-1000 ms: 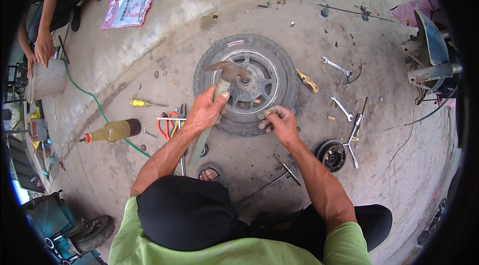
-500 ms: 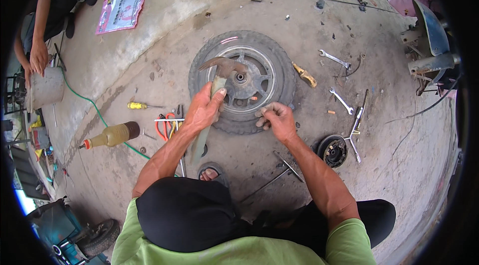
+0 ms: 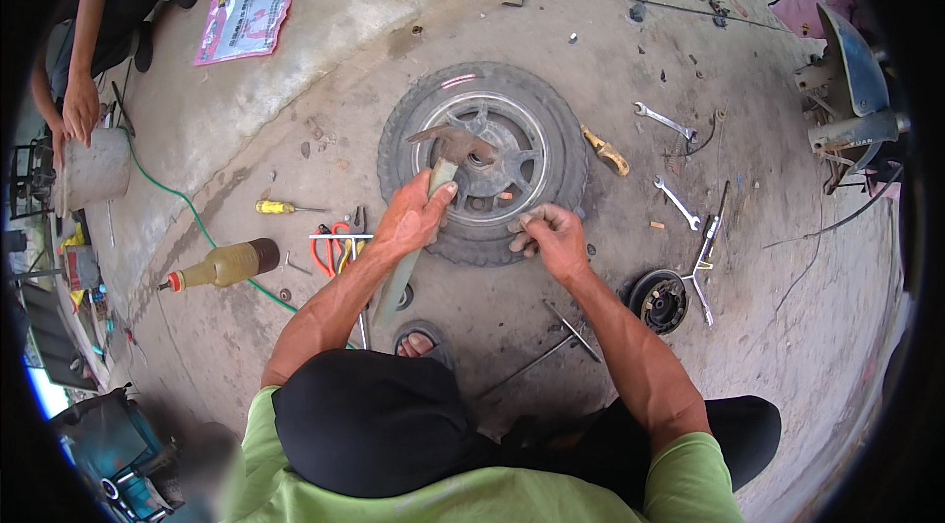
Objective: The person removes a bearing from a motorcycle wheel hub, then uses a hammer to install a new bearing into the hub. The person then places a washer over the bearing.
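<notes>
A wheel with a black tyre (image 3: 565, 120) and a grey spoked rim lies flat on the ground before me. My left hand (image 3: 413, 218) is wrapped round the pale handle of a claw hammer (image 3: 455, 145). The rusty hammer head is over the wheel's hub, its face partly covering the centre hole; whether it touches cannot be told. Over the tyre's lower right edge, my right hand (image 3: 551, 236) has its fingers curled together, and anything in them is hidden. Beside the tyre on the right lies a yellow-handled tool (image 3: 605, 151).
Two wrenches (image 3: 675, 201), a Y-shaped socket wrench (image 3: 700, 279) and a round black drum part (image 3: 658, 302) lie on the right. Leftward are a yellow screwdriver (image 3: 281, 207), red-handled pliers (image 3: 330, 249) and a bottle (image 3: 228, 263). Another person's hand (image 3: 81, 112) is at a bucket (image 3: 96, 171).
The hammer head has shifted slightly down and toward the hub, now covering part of its centre hole. My right hand stays curled at the tyre's edge. The whole view has shifted slightly.
</notes>
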`<state>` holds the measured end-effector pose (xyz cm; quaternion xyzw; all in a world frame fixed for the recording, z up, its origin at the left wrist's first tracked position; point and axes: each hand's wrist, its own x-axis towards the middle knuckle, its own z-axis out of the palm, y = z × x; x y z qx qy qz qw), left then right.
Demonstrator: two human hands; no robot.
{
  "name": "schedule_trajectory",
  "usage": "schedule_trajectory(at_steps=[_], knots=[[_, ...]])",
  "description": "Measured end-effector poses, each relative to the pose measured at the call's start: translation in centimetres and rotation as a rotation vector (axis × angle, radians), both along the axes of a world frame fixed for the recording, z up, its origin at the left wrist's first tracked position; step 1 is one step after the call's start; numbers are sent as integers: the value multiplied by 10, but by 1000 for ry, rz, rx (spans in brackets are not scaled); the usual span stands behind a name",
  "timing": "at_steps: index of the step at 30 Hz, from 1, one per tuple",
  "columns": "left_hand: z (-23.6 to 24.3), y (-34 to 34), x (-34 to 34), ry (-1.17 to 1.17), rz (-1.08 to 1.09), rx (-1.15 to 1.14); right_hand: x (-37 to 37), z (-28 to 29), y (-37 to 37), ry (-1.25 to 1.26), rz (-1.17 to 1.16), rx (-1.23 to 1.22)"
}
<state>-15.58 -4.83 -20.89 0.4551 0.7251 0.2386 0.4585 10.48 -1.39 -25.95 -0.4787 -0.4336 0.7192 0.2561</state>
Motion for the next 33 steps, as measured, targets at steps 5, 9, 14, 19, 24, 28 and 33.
schedule_trajectory(at_steps=[5,9,14,19,24,28,33], knots=[[6,-9,2,-201,105,5,1,-4,1,18,11,12],[1,-35,-15,-371,268,10,1,0,5,96,-3,-90],[1,-69,-41,-338,411,90,18,7,30,111,-181,-95],[-2,-92,-55,-284,414,161,39,2,56,-35,-468,-77],[9,-94,-50,-161,374,156,35,0,54,-205,-417,39],[18,-88,-45,-157,328,162,45,-6,59,-238,-378,-30],[19,-94,-42,-161,328,138,52,-12,52,-369,-360,-88]])
